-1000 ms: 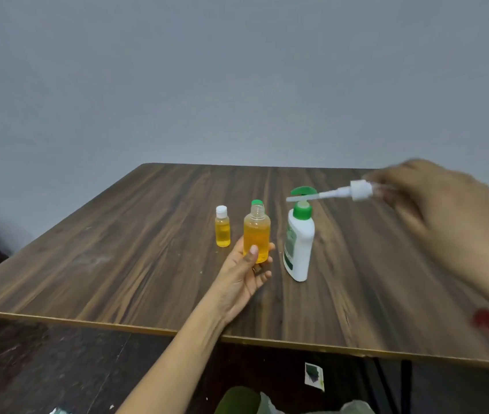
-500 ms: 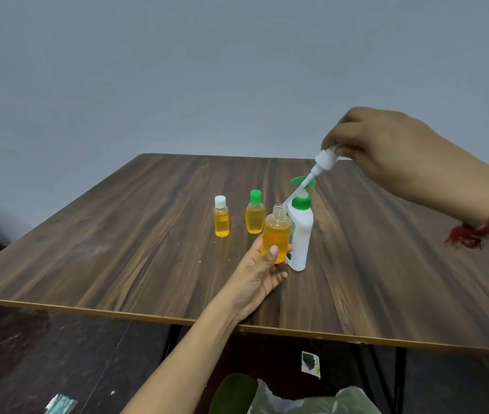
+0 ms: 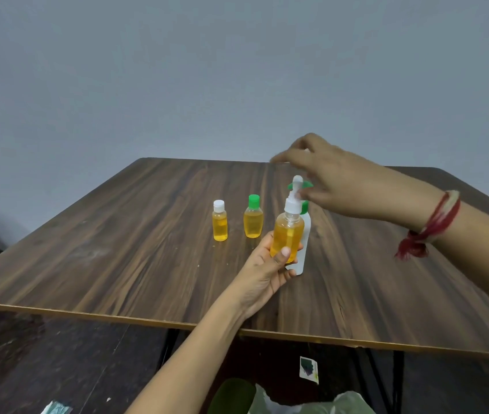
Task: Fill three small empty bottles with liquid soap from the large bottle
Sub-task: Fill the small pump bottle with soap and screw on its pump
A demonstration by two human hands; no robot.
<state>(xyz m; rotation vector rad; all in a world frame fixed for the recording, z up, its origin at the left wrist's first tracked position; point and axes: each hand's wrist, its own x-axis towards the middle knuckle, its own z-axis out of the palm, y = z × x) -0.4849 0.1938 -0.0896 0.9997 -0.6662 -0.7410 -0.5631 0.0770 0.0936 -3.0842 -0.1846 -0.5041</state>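
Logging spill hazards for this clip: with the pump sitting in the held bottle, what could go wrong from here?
1. The held bottle looks nearly full; the pump in its neck may push soap out over the left hand.
2. It is close in front of the large white bottle; the right hand, working above, could knock that over.

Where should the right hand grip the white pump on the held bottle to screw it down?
Likely the white collar at the neck, pinched from above and the right by the right hand. It is round and upright, the left hand wraps only the lower body of the held bottle, and the large white bottle stands close behind.
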